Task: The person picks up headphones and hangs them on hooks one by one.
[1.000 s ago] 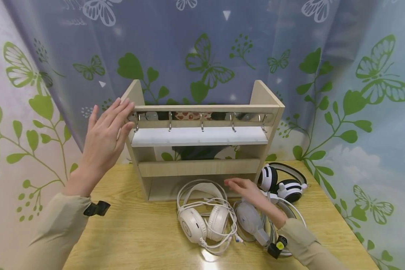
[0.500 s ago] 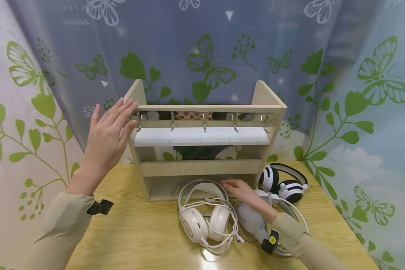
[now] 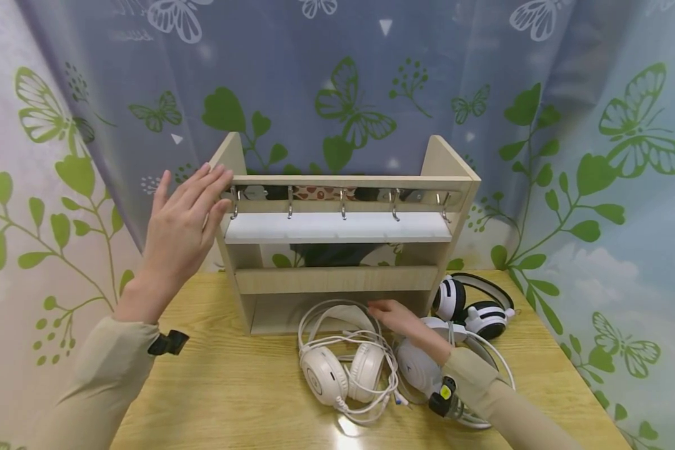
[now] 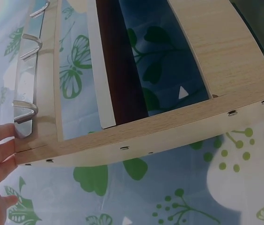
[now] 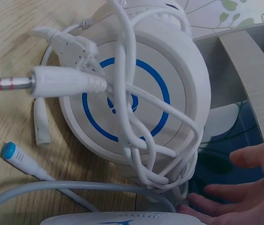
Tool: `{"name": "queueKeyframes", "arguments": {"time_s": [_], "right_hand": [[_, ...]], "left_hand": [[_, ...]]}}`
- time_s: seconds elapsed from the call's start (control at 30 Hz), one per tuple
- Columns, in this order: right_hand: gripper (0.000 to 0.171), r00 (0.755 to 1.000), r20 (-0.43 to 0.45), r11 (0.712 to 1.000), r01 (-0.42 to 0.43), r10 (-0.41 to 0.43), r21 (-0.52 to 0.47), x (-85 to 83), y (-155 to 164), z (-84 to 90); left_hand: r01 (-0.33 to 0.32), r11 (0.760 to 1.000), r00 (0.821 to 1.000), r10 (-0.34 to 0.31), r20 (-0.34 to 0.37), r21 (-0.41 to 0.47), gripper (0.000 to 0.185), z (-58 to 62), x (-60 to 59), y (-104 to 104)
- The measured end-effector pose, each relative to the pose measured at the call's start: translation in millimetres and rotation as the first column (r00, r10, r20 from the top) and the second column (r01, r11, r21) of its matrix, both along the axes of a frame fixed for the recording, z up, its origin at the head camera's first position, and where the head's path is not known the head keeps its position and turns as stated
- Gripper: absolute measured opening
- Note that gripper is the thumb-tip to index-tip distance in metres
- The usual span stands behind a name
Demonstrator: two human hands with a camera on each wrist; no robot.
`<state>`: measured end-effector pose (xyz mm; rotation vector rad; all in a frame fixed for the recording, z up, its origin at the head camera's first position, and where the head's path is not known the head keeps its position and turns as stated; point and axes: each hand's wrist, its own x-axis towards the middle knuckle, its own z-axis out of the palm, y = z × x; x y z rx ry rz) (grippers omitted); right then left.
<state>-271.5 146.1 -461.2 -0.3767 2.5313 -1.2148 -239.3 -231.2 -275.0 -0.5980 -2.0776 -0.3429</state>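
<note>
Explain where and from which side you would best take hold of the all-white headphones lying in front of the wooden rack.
Probably grip the headband, coming from above: it arcs clear of the table toward the rack, while cable is wound round the ear cups, so gripping there may snag.
</note>
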Motion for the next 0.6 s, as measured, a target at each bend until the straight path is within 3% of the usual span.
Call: {"name": "queueKeyframes", "arguments": {"time_s": [0.6], "right_hand": [[0.050, 0.993, 0.102, 0.998, 0.055, -0.055, -0.003, -7.6, -5.7, -7.6]], "left_hand": [[0.001, 0.999, 1.000, -0.001, -0.009, 0.035, 0.059, 0.4, 1.2, 4.1]]}}
